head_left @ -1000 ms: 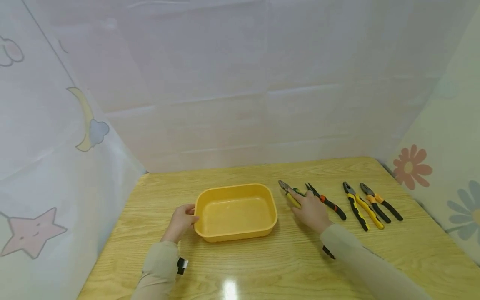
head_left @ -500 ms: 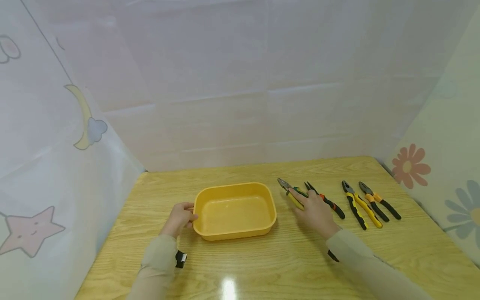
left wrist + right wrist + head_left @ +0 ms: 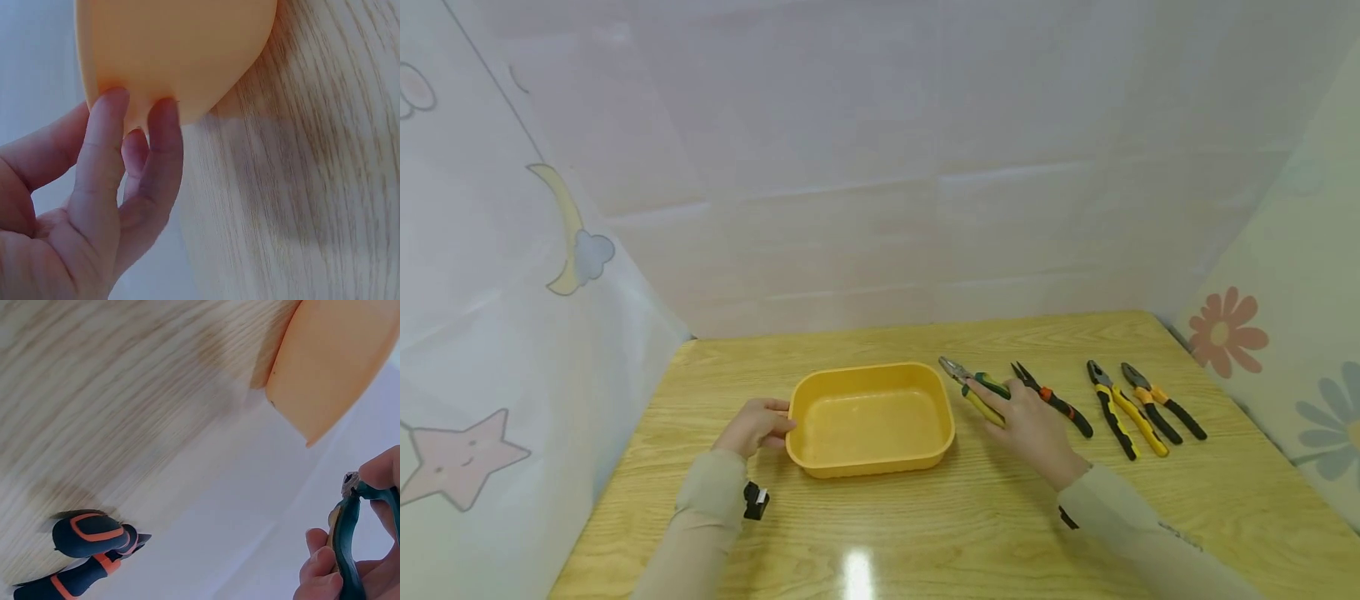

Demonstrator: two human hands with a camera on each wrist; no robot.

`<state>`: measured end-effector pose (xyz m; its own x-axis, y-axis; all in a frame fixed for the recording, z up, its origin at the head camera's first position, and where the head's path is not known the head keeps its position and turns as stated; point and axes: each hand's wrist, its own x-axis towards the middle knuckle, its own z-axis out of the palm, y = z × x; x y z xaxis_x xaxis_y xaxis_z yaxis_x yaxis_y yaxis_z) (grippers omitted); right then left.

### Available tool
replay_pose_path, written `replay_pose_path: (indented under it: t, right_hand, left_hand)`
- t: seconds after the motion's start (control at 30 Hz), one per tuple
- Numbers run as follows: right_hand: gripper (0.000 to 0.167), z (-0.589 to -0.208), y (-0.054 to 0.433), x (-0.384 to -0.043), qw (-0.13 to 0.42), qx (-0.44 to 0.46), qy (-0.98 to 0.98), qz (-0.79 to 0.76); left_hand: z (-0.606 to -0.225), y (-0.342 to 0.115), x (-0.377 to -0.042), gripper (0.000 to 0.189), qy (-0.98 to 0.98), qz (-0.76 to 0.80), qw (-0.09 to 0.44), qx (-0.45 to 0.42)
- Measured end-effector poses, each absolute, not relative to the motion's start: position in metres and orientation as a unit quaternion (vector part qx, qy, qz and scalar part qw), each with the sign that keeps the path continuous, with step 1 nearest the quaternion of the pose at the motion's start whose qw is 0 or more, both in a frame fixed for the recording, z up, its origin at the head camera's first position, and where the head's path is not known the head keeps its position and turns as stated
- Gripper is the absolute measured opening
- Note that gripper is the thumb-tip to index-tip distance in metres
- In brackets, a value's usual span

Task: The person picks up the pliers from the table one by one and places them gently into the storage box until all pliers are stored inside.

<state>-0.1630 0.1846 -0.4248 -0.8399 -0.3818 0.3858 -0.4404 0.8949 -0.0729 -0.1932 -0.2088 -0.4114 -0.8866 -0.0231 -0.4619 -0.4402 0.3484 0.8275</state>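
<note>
One set of green-and-yellow pliers [image 3: 982,406] in the right hand [image 3: 1033,427], clamped by curled fingers and thumb round the handles, just right of a yellow tub [image 3: 868,429]. Also got the left hand [image 3: 756,427] at the tub's left end, pinching the wall there, so clamped on too. Farther right on the wooden table [image 3: 925,533], three more lying nose-away: red-and-black pliers [image 3: 1060,406] right by the right hand, then yellow-and-black pliers [image 3: 1115,417], then orange-and-black pliers [image 3: 1158,417]. Plus a flowery cloth [image 3: 1300,333] off to the right.
</note>
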Motion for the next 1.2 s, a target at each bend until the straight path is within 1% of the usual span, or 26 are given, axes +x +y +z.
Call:
replay_pose_path:
  t: [0.27, 0.53, 0.87, 1.07, 1.2]
  right_hand:
    - [0.062, -0.425, 0.18, -0.16, 0.217, 0.247, -0.941, 0.083]
    - [0.059, -0.425, 0.173, -0.16, 0.208, 0.254, -0.94, 0.093]
    - [0.063, -0.426, 0.164, -0.163, 0.223, 0.288, -0.927, 0.085]
    - [0.059, -0.426, 0.16, -0.164, 0.205, 0.287, -0.931, 0.098]
    - [0.058, -0.424, 0.156, -0.163, 0.174, 0.279, -0.937, 0.115]
  left_hand:
    - [-0.413, -0.208, -0.194, 0.05, 0.788, 0.567, 0.193, -0.144]
    - [-0.417, -0.21, -0.196, 0.054, 0.764, 0.595, 0.205, -0.142]
    - [-0.417, -0.211, -0.195, 0.052, 0.756, 0.602, 0.204, -0.153]
    - [-0.418, -0.21, -0.196, 0.049, 0.764, 0.592, 0.204, -0.157]
    - [-0.418, -0.21, -0.197, 0.048, 0.765, 0.59, 0.207, -0.157]
